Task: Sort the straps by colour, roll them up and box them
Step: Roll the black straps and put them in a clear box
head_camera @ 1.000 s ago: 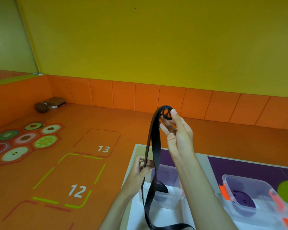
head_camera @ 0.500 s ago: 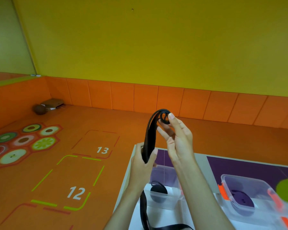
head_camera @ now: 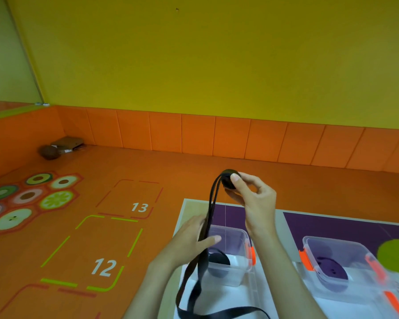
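Right hand (head_camera: pixel 251 196) pinches the black strap (head_camera: pixel 225 179) by its rolled end. Left hand (head_camera: pixel 194 236), at seven o'clock, loosely pinches the hanging lengths. The strap looks light and limp and would likely unroll, so grip the coil's flat sides.

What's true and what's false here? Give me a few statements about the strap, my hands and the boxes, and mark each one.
1. The right hand pinches the rolled end of the black strap. True.
2. The left hand lies flat, holding nothing. False: it is raised and holds the strap's hanging lengths under its thumb.
3. The nearer clear box has a black roll in it. True.
4. The other clear box holds a green roll. False: it holds a purple roll.
5. The black strap is fully rolled up. False: a long loose length trails down below both hands.
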